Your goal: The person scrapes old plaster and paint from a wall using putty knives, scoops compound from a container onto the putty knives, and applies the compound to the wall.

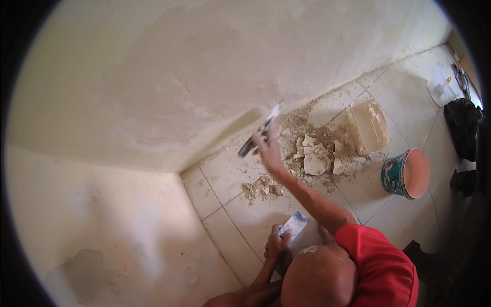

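Observation:
Neither of my hands is in view. Below me a crouched person in a red top (376, 261) reaches up with the right hand (271, 153), gripping a long, dark-handled plastering blade (248, 148) by the foot of the pale plastered wall (169, 71). The blade's far end is blurred; whether it touches the wall I cannot tell. That person's left hand (279, 240) holds a flat metal tool smeared with pale filler (296, 222) low over the tiles.
Broken plaster (317, 158) and crumbs litter the tiled floor (220, 230) along the wall. To the right stand a plaster-coated tub (366, 128), a teal bucket (396, 174), a white pail (440, 89) and a black bag (458, 128). A second wall (102, 204) closes the left side.

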A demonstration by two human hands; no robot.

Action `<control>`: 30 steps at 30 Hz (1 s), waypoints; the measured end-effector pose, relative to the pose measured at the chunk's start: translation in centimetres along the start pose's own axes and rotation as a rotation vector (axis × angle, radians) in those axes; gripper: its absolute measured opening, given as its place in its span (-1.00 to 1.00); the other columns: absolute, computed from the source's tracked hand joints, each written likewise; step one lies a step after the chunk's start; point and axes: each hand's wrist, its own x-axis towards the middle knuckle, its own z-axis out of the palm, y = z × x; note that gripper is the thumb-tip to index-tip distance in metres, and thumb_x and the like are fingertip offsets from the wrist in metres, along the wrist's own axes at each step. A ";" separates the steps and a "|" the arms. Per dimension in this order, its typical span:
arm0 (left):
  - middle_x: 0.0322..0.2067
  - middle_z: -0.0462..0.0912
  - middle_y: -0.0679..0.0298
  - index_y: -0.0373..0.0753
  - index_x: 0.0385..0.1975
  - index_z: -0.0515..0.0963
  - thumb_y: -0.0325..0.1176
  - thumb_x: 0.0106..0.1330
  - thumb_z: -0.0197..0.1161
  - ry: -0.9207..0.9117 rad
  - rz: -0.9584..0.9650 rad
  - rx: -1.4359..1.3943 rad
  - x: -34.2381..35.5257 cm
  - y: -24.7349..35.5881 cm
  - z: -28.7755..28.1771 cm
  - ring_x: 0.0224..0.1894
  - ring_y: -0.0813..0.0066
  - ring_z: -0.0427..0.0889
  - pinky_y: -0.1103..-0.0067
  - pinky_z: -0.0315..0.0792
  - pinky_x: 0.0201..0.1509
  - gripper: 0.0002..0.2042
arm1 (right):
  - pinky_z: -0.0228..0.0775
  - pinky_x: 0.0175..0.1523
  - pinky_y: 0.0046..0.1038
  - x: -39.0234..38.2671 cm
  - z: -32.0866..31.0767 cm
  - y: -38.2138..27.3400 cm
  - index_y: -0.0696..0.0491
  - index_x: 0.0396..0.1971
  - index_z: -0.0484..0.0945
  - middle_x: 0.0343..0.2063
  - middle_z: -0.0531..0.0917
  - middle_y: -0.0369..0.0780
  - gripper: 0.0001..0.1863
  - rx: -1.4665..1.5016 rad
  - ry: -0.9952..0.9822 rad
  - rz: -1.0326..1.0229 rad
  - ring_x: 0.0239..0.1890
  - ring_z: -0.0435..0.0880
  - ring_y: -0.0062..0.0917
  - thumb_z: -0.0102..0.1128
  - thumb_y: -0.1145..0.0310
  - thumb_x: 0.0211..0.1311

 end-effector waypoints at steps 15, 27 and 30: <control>-0.40 0.66 -0.11 -0.35 -0.01 0.40 -0.15 0.24 0.28 0.015 -0.100 0.175 0.0 -1.3 0.8 -0.36 0.05 0.68 0.31 0.50 -0.31 -0.54 | 0.60 -0.44 -0.44 -2.0 -1.6 4.1 -0.08 0.47 -0.31 -0.13 0.55 -0.03 -0.13 -0.070 -0.088 0.045 -0.29 0.64 -0.41 0.05 0.24 0.35; -0.37 0.65 -0.13 -0.35 -0.02 0.41 -0.16 0.25 0.27 0.018 -0.024 -0.016 -0.3 -1.3 1.2 -0.32 0.02 0.67 0.29 0.50 -0.24 -0.57 | 0.50 0.00 -0.37 -1.3 1.7 4.5 0.08 0.46 -0.23 -0.02 0.57 0.02 -0.13 -0.198 -0.260 0.006 -0.13 0.61 -0.32 0.11 0.19 0.36; -0.30 0.64 -0.14 -0.34 -0.03 0.41 -0.16 0.24 0.28 -0.034 -0.176 0.023 0.2 -1.4 1.6 -0.27 0.02 0.66 0.27 0.49 -0.17 -0.57 | 0.40 0.12 -0.37 -3.5 -0.2 4.1 0.10 0.45 -0.12 -0.08 0.58 -0.08 -0.18 -0.224 -0.423 0.024 -0.11 0.57 -0.33 0.11 0.22 0.34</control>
